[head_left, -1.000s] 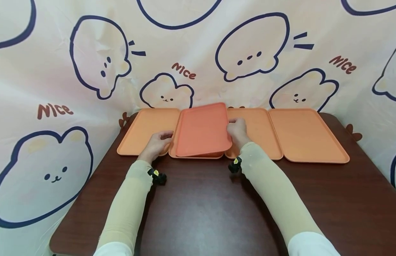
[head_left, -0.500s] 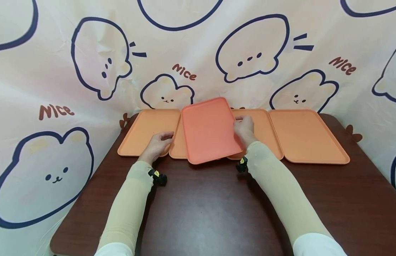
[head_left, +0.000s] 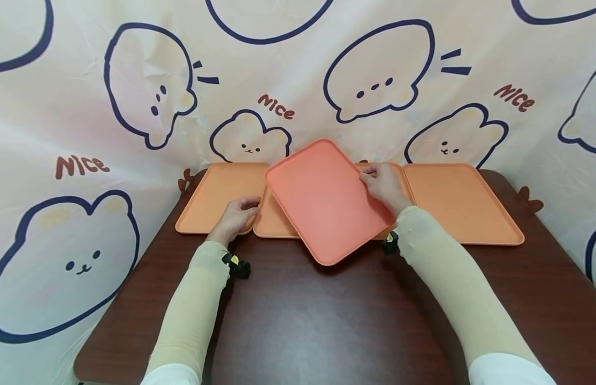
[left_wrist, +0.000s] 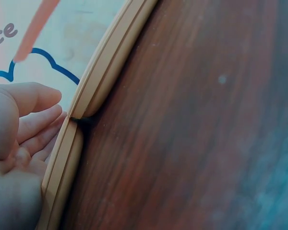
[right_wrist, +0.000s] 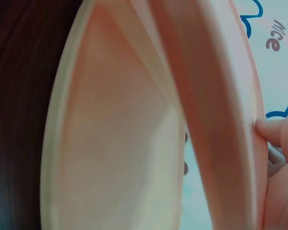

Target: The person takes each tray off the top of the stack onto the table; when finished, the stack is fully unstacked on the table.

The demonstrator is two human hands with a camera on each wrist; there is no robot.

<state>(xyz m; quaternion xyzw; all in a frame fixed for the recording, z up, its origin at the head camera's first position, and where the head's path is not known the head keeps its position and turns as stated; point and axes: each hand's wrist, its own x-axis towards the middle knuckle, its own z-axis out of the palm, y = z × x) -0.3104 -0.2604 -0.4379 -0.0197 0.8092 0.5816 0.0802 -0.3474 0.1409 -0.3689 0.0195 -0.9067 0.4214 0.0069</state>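
A coral-red tray (head_left: 327, 203) is held up and turned cornerwise above the row of orange trays in the head view. Its right edge is pinched by my right hand (head_left: 384, 187), whose thumb (right_wrist: 269, 129) shows at the rim in the right wrist view. My left hand (head_left: 235, 216) lies over the right side of the leftmost orange tray (head_left: 230, 184), fingers relaxed and holding nothing. Just right of it is the second orange tray (head_left: 276, 222), largely covered by the coral one. The third orange tray (head_left: 396, 172) is mostly hidden behind the coral tray and right hand.
A fourth orange tray (head_left: 464, 203) sits at the right end of the row. All rest along the back of a dark brown table (head_left: 298, 321). Behind rises a pale curtain (head_left: 307, 80) with cartoon outlines.
The coral tray has come up off the second orange tray, shifted rightward and toward me, and rotated. My right hand moved right with it; the left hand stayed put.
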